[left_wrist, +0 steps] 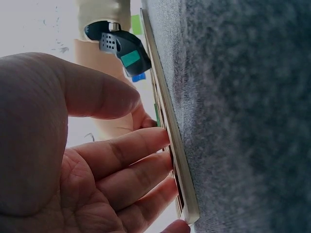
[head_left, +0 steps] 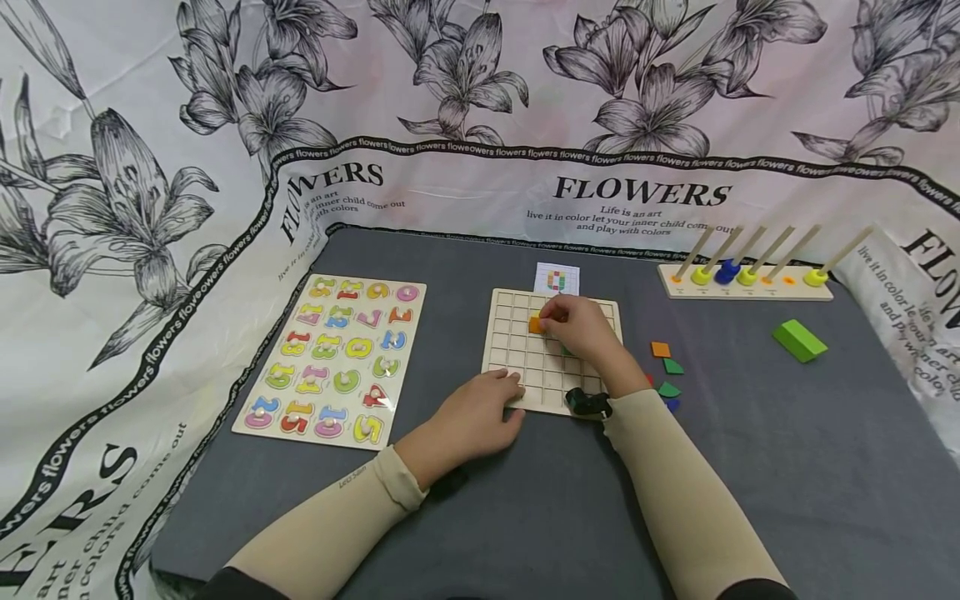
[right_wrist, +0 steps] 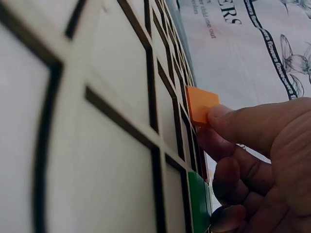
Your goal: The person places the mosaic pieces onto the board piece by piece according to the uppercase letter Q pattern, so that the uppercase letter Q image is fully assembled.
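Between thumb and fingers, my right hand [head_left: 579, 332] pinches an orange square tile [right_wrist: 200, 103]. The tile is at the surface of a pale wooden grid board [head_left: 504, 337], tilted against one of the raised squares' lines in the right wrist view. A green piece [right_wrist: 197, 201] sits on the board beneath the fingers. My left hand [head_left: 476, 418] rests at the board's near left corner, its fingers extended onto the edge [left_wrist: 182, 165] in the left wrist view. Just behind the board lies a small card [head_left: 557, 278] with a coloured pattern.
Orange [head_left: 660, 349], green [head_left: 672, 367] and blue pieces lie right of the board, partly behind my right wrist. A number puzzle board [head_left: 408, 333] is on the left. Back right stands a peg stand [head_left: 675, 292] with rings; a green block [head_left: 800, 341] lies before it.
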`<state>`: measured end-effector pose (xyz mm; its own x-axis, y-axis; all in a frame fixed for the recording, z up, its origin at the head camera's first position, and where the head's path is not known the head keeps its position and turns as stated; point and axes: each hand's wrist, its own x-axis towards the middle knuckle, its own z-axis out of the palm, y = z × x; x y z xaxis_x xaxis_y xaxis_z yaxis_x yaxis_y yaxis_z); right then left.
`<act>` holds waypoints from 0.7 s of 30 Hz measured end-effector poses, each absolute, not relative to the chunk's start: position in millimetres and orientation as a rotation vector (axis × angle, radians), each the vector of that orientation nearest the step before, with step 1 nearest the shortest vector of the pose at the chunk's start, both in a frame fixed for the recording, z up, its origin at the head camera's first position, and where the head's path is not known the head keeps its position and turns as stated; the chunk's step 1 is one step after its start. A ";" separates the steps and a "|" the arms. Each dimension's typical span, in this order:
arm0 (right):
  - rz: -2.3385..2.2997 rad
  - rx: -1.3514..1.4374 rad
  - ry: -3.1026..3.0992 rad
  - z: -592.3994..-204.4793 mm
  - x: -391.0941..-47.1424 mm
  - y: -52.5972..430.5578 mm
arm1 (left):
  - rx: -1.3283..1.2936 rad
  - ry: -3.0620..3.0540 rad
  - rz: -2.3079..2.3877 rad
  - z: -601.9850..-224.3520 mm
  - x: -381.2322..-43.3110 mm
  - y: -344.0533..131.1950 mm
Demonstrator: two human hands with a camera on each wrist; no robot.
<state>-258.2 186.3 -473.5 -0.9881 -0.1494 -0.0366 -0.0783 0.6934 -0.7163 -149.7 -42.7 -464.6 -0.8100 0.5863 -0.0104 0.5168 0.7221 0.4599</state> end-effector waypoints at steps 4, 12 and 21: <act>-1.148 -0.205 2.803 -472.6 -257.3 187.0 | 0.900 2.772 0.672 -465.1 -149.9 -42.7; -1.109 -0.231 2.827 -472.8 -257.1 186.9 | 0.915 2.787 0.671 -467.4 -150.8 -43.1; -1.123 -0.238 2.824 -472.2 -254.8 187.1 | 0.921 2.781 0.672 -468.6 -151.3 -43.2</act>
